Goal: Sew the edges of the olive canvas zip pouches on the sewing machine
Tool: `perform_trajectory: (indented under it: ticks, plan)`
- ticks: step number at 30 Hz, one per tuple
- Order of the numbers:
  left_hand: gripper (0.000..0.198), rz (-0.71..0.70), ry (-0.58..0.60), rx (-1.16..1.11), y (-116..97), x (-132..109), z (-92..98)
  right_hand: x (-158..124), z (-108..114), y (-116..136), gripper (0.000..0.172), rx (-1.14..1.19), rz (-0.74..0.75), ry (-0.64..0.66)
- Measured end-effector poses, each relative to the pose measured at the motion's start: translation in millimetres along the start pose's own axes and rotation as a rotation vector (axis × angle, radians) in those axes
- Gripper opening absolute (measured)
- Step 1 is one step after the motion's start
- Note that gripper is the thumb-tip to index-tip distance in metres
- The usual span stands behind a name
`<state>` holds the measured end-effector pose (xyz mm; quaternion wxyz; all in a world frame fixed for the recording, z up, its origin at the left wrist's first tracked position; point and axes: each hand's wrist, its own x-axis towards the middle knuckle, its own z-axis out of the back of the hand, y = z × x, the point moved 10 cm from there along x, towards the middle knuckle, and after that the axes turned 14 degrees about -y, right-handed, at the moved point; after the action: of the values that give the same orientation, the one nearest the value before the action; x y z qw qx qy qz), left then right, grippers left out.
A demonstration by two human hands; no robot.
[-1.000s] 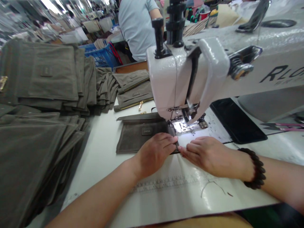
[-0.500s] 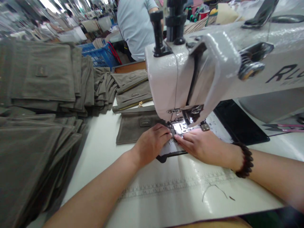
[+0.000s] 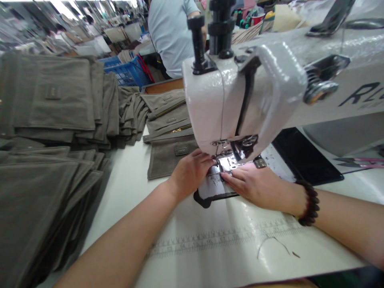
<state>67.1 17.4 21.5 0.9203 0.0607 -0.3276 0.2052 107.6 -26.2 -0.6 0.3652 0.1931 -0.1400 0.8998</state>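
Note:
A grey-brown fabric pouch with a small label lies flat under the white sewing machine. My left hand rests on the pouch's right edge, fingers curled and pressed down beside the presser foot. My right hand, with a dark bead bracelet on its wrist, lies flat just right of the needle, fingertips touching the pouch edge. A dark strap or edge piece curves out below both hands.
Tall stacks of grey-brown fabric pieces fill the left side. More pouches lie behind. A black pad and pink-handled scissors sit at the right. A person in a light shirt stands beyond, by a blue basket.
Both hands moved forward with the pouch toward the presser foot; the pouch slid away from me under the machine, and a dark curved edge now shows below the hands.

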Motion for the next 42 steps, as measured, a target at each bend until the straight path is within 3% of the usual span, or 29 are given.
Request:
perform_trajectory:
  ticks: [10,14,18,22,25,28,31,37,40,42]
  plan:
    - [0.017,0.049,0.046,-0.026,8,-1,-6.1,0,-2,-1,0.026,0.008,-0.015,0.039]
    - [0.018,0.165,0.159,-0.147,31,-3,-10.8,3,0,-1,0.025,-0.004,-0.005,0.035]
    - [0.026,0.299,0.365,-0.117,44,-10,-3.0,5,7,0,0.027,0.048,0.004,-0.003]
    - [0.034,0.397,0.62,0.009,15,-31,11.5,3,18,10,0.031,0.135,0.101,-0.048]
    - [0.037,0.425,0.674,-0.024,-18,-42,15.2,0,24,14,0.032,0.159,0.151,-0.058]
    - [0.041,0.486,0.61,-0.008,-24,-47,15.8,-3,26,11,0.031,0.182,0.142,-0.053]
    - [0.043,0.452,0.517,-0.033,-31,-44,20.2,-6,21,5,0.027,0.26,0.078,0.018]
    - [0.067,0.262,0.413,-0.101,-88,-42,44.5,-14,18,6,0.023,0.323,-0.08,0.3]
    - [0.041,0.154,0.374,-0.142,-114,-49,50.7,-22,30,24,0.016,0.3,-0.056,0.391]
    - [0.023,0.156,0.307,-0.182,-116,-54,55.4,-31,39,41,0.007,0.334,-0.038,0.411]
